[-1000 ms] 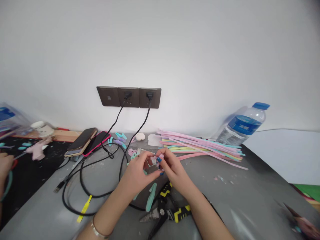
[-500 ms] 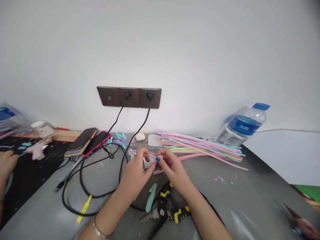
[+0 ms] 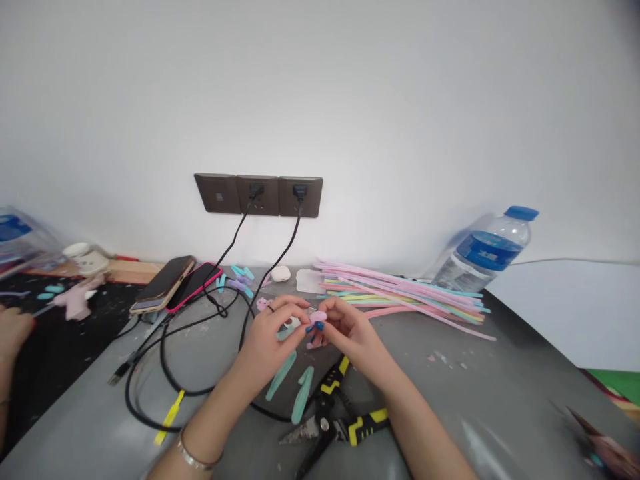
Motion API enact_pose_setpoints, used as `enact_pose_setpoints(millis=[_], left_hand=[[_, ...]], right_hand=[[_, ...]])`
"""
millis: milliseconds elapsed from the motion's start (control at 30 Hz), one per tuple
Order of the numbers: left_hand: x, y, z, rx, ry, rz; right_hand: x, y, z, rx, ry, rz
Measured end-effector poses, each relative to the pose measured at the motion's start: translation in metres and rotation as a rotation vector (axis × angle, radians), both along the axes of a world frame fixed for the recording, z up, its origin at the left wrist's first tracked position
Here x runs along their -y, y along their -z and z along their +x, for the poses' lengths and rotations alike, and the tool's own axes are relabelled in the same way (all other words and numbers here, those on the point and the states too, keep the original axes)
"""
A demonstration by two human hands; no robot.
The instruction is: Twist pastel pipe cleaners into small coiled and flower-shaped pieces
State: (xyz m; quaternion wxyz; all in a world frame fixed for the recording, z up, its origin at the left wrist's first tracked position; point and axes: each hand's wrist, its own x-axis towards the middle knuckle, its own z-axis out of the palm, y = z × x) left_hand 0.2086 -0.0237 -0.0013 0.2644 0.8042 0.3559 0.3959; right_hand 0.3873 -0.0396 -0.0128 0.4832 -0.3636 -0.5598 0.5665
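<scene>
One grey counter spreads across my view. Black cables loop at left; a bundle of pastel stems lies at right, a water bottle leaning behind it. Pliers with spread handles crowd the near side. Left hand and right hand, fingertips nearly closed, pinch a small pink piece above the counter, perhaps fuzzy stem, partly hidden by fingers.

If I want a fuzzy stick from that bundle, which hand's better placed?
Probably your right hand: it's nearer the bundle of fuzzy sticks, which lies beyond it. Your left hand is farther off. Both are at the pink piece, though.
</scene>
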Motion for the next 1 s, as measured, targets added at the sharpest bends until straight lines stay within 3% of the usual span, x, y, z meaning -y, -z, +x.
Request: enact_pose_setpoints(millis=[333, 700, 867, 1000], left_hand=[[0.0052, -0.0005, 0.008, 0.086, 0.073, -0.076], [0.0064, -0.0016, 0.0059, 0.262, 0.114, -0.405], [0.0046, 0.0018, 0.0071, 0.285, 0.067, -0.327], [0.0033, 0.0061, 0.0077, 0.256, -0.032, -0.242]], right_hand=[[0.0028, 0.0038, -0.0089, 0.067, 0.2, 0.1], [0.0042, -0.0036, -0.0085, -0.051, 0.169, 0.072], [0.0026, -0.0021, -0.0019, 0.0, 0.081, 0.156], [0.0015, 0.0006, 0.0007, 0.089, 0.096, 0.211]])
